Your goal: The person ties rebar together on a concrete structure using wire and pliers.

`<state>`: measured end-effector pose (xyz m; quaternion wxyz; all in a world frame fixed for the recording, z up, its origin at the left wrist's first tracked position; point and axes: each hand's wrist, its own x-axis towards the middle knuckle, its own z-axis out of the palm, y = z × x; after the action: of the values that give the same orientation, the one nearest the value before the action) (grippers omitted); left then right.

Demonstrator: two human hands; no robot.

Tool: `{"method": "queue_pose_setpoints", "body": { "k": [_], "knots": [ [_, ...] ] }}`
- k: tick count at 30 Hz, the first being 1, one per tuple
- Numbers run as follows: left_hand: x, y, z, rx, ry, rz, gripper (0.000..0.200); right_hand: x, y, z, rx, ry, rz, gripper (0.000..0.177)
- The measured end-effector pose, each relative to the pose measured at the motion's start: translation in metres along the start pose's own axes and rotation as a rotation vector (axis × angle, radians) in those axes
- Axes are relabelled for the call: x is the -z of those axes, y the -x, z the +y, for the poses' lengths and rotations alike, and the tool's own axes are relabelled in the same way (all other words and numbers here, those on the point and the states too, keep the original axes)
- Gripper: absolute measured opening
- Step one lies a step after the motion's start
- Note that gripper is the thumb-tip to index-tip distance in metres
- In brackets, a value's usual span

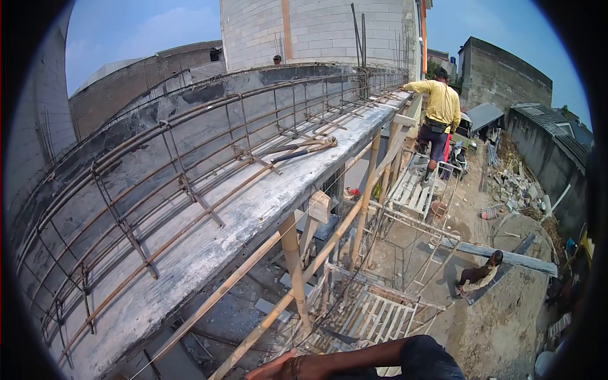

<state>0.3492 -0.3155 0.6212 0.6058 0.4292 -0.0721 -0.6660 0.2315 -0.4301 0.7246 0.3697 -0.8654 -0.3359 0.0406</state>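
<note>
At the bottom edge my right hand [273, 367] reaches in from the right below a dark sleeve, near a slanting bamboo pole [278, 308]. The frame edge cuts it off, so its fingers and anything in them cannot be made out. My left hand is out of view. A long rebar cage [180, 180] runs along the concrete ledge [237, 218]. On the ledge, beside the cage, lies a long-handled tool [304, 151] with dark grips.
A person in a yellow shirt [441, 104] stands on scaffolding [411, 190] by the ledge's far end. Down on the ground another person [479, 275] is near a long plank [506, 254]. Rubble [520, 177] lies along the right wall. Beyond the ledge edge is a drop.
</note>
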Motion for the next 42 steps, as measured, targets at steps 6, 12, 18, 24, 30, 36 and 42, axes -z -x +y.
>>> {"method": "queue_pose_setpoints", "body": {
  "k": [6,12,18,24,30,36,42],
  "knots": [
    [-0.013,0.022,0.004,0.034,-0.117,-0.003,0.026,-0.002,-0.008,0.004,0.029,0.007,-0.111,0.034],
    [-0.024,0.029,0.026,0.07,-0.271,-0.045,0.029,-0.024,-0.008,0.019,0.09,-0.027,-0.04,0.033],
    [-0.037,0.032,0.045,0.109,-0.399,-0.172,0.037,-0.008,-0.003,-0.016,-0.301,0.105,-0.069,0.027],
    [-0.026,0.018,0.031,-0.069,-0.482,-0.169,0.044,-0.042,0.029,0.01,-0.336,0.299,0.078,0.041],
    [-0.039,0.014,-0.005,-0.472,-0.504,0.116,0.02,-0.07,0.049,-0.008,-0.349,0.536,0.649,0.054],
    [0.006,-0.019,-0.031,-0.622,-0.466,0.026,0.054,-0.099,0.037,0.007,-0.849,-0.285,0.998,0.046],
    [-0.042,0.013,-0.02,-0.67,-0.29,0.2,0.016,-0.102,0.018,0.0,-0.913,-0.516,0.913,0.038]
  ]
}}
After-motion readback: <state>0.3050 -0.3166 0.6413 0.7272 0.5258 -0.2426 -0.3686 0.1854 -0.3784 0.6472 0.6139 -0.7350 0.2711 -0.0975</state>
